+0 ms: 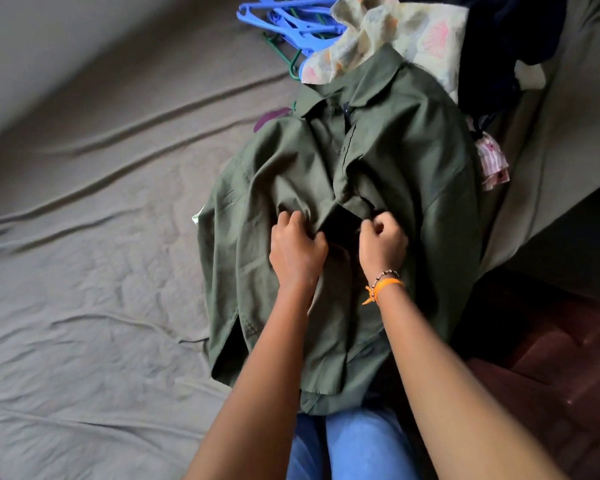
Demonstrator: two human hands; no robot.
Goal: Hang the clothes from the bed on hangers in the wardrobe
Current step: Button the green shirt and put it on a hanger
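The left hand (pixel 297 249) and right hand (pixel 383 242) each pinched a front edge of the olive-green shirt (pixel 395 161), fingers curled, on the bed (pixel 94 271).

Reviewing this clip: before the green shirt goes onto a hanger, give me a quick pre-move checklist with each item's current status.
1. Both hands grip the green shirt: ok, left hand and right hand pinch its front edges.
2. Shirt lies flat on the bed: ok.
3. Hanger within reach: ok, blue hangers lie beyond the collar.
4. Hanger already inside the shirt: cannot tell.
5. Buttons undone: cannot tell.
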